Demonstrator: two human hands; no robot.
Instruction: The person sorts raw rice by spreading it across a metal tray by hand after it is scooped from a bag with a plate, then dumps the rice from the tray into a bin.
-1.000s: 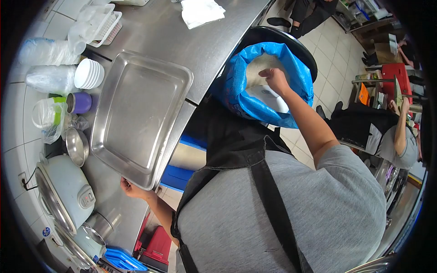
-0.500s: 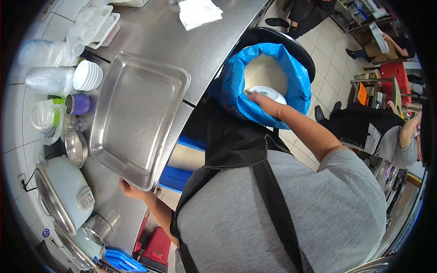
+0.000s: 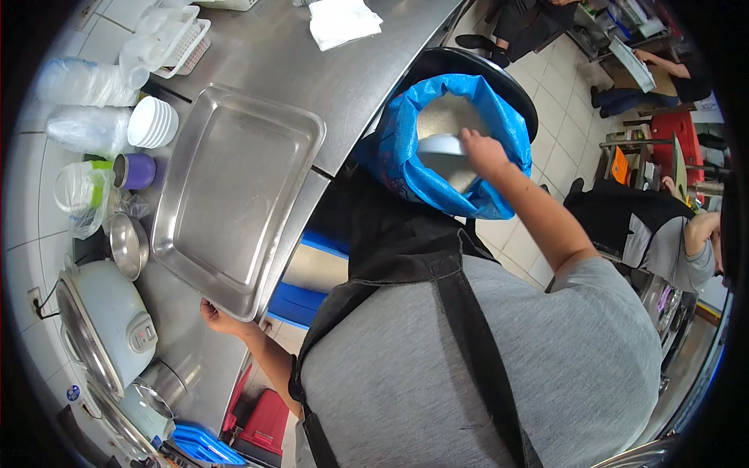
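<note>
My right hand (image 3: pixel 485 154) grips a white bowl (image 3: pixel 441 145) by its rim. The bowl is tilted on its side inside an open blue sack (image 3: pixel 507 125), over pale grain (image 3: pixel 449 115) that looks like rice. On the steel counter lies a large rectangular metal tray (image 3: pixel 234 179) with nothing in it. My left hand (image 3: pixel 225 320) is closed at the tray's near corner, its fingers partly hidden by the rim.
Stacked white bowls (image 3: pixel 153 122), a purple cup (image 3: pixel 135 171), a metal bowl (image 3: pixel 129 246) and a rice cooker (image 3: pixel 117 331) line the wall side. White cloth (image 3: pixel 343 22) lies at the counter's far end. Other people (image 3: pixel 647 226) are on the right, beyond the tiled floor.
My right hand has lifted and turned the white bowl in the sack, so it now tilts on its side. My left hand stays at the tray corner.
</note>
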